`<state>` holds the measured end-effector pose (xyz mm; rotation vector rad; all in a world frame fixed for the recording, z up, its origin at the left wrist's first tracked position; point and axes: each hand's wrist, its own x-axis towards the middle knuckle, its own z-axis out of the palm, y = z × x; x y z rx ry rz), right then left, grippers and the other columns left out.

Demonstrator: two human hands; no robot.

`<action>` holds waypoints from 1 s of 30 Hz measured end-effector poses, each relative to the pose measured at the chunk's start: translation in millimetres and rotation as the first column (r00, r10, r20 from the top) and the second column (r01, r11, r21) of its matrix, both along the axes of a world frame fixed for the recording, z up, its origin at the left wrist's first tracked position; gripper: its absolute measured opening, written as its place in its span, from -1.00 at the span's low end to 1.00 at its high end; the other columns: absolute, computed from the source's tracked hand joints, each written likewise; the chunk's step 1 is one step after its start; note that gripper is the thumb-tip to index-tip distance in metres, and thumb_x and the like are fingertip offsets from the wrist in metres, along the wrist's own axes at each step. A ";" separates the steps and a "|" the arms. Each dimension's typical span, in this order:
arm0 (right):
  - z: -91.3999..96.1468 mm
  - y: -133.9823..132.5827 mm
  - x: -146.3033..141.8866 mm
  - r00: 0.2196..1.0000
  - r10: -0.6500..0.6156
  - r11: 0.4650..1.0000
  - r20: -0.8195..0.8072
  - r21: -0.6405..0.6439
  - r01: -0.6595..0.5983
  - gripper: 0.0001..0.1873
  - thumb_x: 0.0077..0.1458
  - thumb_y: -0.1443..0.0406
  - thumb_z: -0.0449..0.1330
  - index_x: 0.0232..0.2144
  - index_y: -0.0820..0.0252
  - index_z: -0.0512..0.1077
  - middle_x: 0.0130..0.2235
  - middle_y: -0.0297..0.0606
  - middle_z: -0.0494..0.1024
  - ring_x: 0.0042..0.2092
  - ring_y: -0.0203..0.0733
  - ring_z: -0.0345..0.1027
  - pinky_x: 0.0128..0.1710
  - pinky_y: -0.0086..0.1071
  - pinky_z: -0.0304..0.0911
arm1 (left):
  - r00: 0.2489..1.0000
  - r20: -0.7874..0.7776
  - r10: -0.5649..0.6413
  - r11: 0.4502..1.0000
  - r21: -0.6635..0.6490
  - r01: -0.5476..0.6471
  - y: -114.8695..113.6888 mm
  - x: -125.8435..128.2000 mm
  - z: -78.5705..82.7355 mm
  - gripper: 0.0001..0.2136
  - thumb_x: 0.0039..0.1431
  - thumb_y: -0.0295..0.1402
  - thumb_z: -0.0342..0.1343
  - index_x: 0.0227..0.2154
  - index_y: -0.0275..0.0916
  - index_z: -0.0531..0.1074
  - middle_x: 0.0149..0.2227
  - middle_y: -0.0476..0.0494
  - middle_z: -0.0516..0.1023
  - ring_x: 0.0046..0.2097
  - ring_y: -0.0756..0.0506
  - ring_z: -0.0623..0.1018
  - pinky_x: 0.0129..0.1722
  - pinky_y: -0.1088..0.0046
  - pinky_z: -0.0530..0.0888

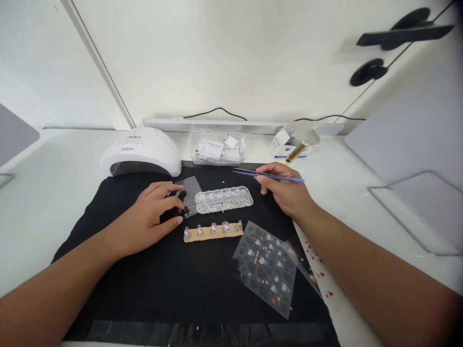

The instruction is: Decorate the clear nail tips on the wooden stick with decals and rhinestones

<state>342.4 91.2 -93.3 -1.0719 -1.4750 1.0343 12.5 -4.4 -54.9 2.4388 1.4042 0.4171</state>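
Note:
Blue-violet tweezers are pinched in my right hand, their tips pointing left above the black cloth. My left hand has its fingers spread, with fingertips at a clear sticker sheet bearing a few dark marks. Between the hands lies a clear compartment case filled with small rhinestone-like bits. In front of it, several decorated nail tips stand in a row on a tan strip. A larger transparent sheet of cartoon nail stickers lies closer to me on the right.
A white nail lamp stands at the back left. Behind the case sits a clear bin of white packets. An opened white box with a gold tube is at the back right. Black cloth covers the white table.

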 end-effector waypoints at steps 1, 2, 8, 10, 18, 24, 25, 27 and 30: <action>0.0 -0.2 0.1 1.000 0.001 1.000 0.002 0.000 -0.001 -0.87 -0.05 0.29 0.36 -0.36 0.11 0.54 -0.49 -0.47 0.48 -0.59 -0.43 0.27 -0.52 -0.46 0.17 | 1.000 -0.001 0.001 1.000 -0.001 -0.001 0.0 -0.1 0.0 -0.83 0.28 -0.19 0.04 -0.19 -0.10 0.46 0.22 -0.14 0.32 0.30 -0.28 0.20 0.25 -0.06 0.24; -0.1 -0.2 0.2 1.000 0.003 1.000 0.003 -0.001 -0.003 -0.87 -0.05 0.29 0.36 -0.35 0.11 0.54 -0.49 -0.47 0.48 -0.59 -0.43 0.28 -0.52 -0.46 0.17 | 1.000 0.000 0.002 1.000 0.000 -0.002 0.0 -0.3 -0.2 -0.82 0.28 -0.19 0.04 -0.18 -0.10 0.45 0.22 -0.15 0.32 0.30 -0.28 0.20 0.26 -0.06 0.24; -1.7 0.4 0.6 1.000 0.006 1.000 0.004 0.000 -0.006 -0.87 -0.04 0.29 0.35 -0.35 0.11 0.54 -0.49 -0.47 0.48 -0.59 -0.44 0.27 -0.51 -0.47 0.18 | 1.000 0.014 0.008 1.000 0.000 -0.008 0.4 0.1 -2.2 -0.70 0.27 -0.14 0.06 -0.01 -0.15 0.36 0.23 -0.22 0.34 0.30 -0.28 0.22 0.27 -0.05 0.24; -1.7 0.3 0.3 1.000 0.000 1.000 0.008 -0.001 0.000 -0.87 -0.04 0.28 0.36 -0.36 0.12 0.54 -0.49 -0.47 0.48 -0.59 -0.44 0.27 -0.52 -0.46 0.17 | 1.000 0.004 0.014 1.000 -0.010 -0.014 0.5 0.9 -2.2 -0.65 0.26 -0.13 0.07 0.04 -0.15 0.34 0.23 -0.22 0.34 0.30 -0.29 0.22 0.28 -0.07 0.22; 1.0 -1.2 -0.1 1.000 -0.007 1.000 0.030 0.005 0.007 -0.85 -0.05 0.26 0.36 -0.35 0.13 0.54 -0.52 -0.45 0.47 -0.59 -0.40 0.27 -0.52 -0.44 0.20 | 0.998 -0.020 0.053 0.998 -0.031 -0.053 0.3 -0.2 -5.6 -0.46 0.19 -0.07 0.14 0.18 -0.14 0.26 0.30 -0.25 0.25 0.33 -0.34 0.17 0.30 -0.11 0.20; 3.7 -2.5 -2.0 1.000 -0.003 1.000 0.015 0.008 0.003 -0.86 -0.07 0.28 0.35 -0.37 0.12 0.53 -0.52 -0.46 0.46 -0.60 -0.41 0.26 -0.54 -0.44 0.18 | 0.999 0.026 -0.031 0.999 0.014 0.031 -2.7 0.0 0.9 -0.62 0.21 -0.33 0.05 0.10 -0.14 0.32 0.30 -0.21 0.25 0.33 -0.31 0.18 0.30 -0.07 0.23; 4.1 -2.7 -2.4 1.000 -0.002 1.000 0.010 0.009 0.002 -0.86 -0.08 0.29 0.35 -0.38 0.12 0.53 -0.52 -0.46 0.46 -0.60 -0.41 0.26 -0.54 -0.44 0.17 | 0.997 0.040 -0.062 0.998 0.005 0.062 -3.9 0.0 3.5 -0.64 0.19 -0.37 0.04 0.07 -0.13 0.34 0.30 -0.18 0.24 0.34 -0.30 0.16 0.30 -0.06 0.22; 4.5 -2.8 -3.0 1.000 -0.001 1.000 0.002 0.010 0.001 -0.87 -0.08 0.30 0.35 -0.39 0.12 0.52 -0.52 -0.47 0.46 -0.60 -0.42 0.26 -0.54 -0.45 0.17 | 0.992 0.059 -0.112 0.992 -0.043 0.115 -6.1 -0.4 8.2 -0.68 0.16 -0.41 0.03 0.00 -0.11 0.37 0.32 -0.14 0.21 0.36 -0.30 0.12 0.30 -0.05 0.22; 4.0 -2.3 -2.7 1.000 -0.002 1.000 0.013 0.016 0.002 -0.88 -0.07 0.31 0.34 -0.38 0.12 0.52 -0.53 -0.47 0.46 -0.60 -0.41 0.26 -0.54 -0.44 0.17 | 0.984 0.072 -0.162 0.977 -0.126 0.170 -7.9 -1.2 11.7 -0.70 0.14 -0.41 0.04 -0.04 -0.11 0.37 0.34 -0.11 0.16 0.38 -0.30 0.07 0.31 -0.05 0.21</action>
